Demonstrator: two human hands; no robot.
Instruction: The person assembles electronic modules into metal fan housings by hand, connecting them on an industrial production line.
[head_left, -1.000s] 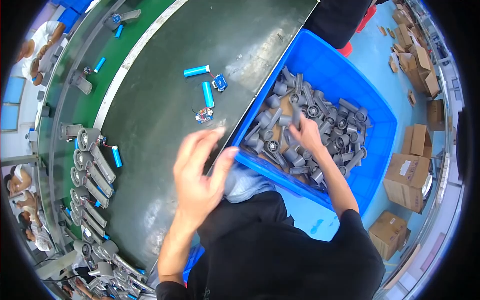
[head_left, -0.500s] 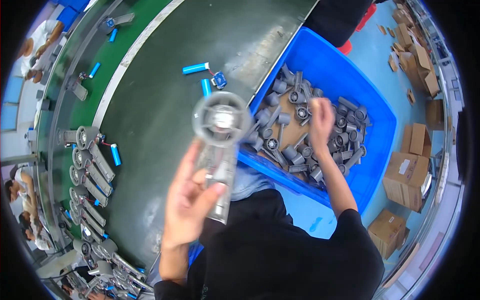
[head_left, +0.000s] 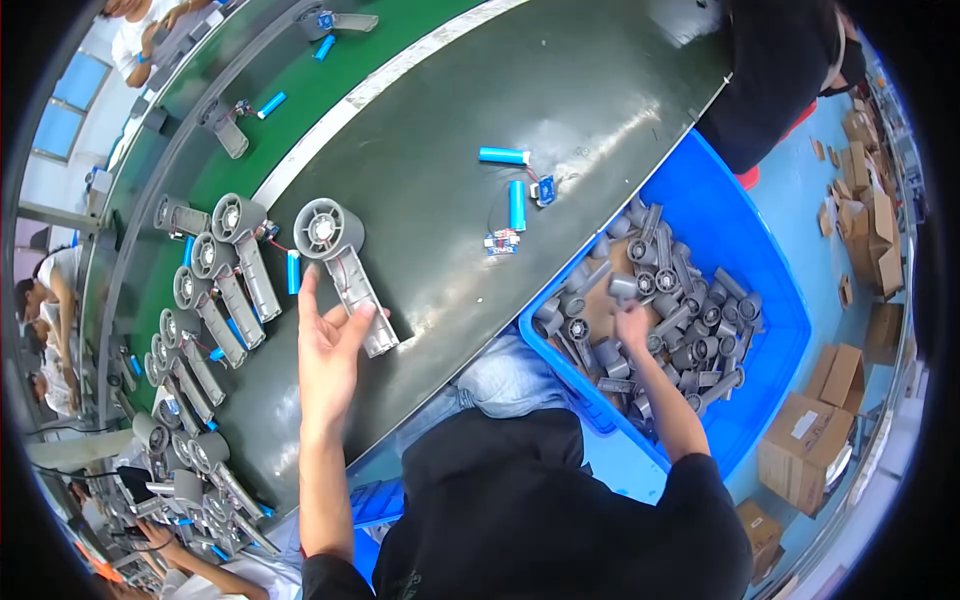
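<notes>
Fan (head_left: 343, 264) between left hand's (head_left: 330, 350) thumb and fingers, toward table's (head_left: 430, 200) left edge; right hand (head_left: 632, 325) inside tub (head_left: 765, 265), grip indiscernible

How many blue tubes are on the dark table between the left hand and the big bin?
2: the upper tube lies crosswise; the lower tube lies lengthwise, its near end by a circuit board. None there looks hidden.

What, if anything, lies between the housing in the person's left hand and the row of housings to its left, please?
A blue battery lies on the table between the row and the housing; nothing visible stands between the left hand and the housing it holds.
</notes>
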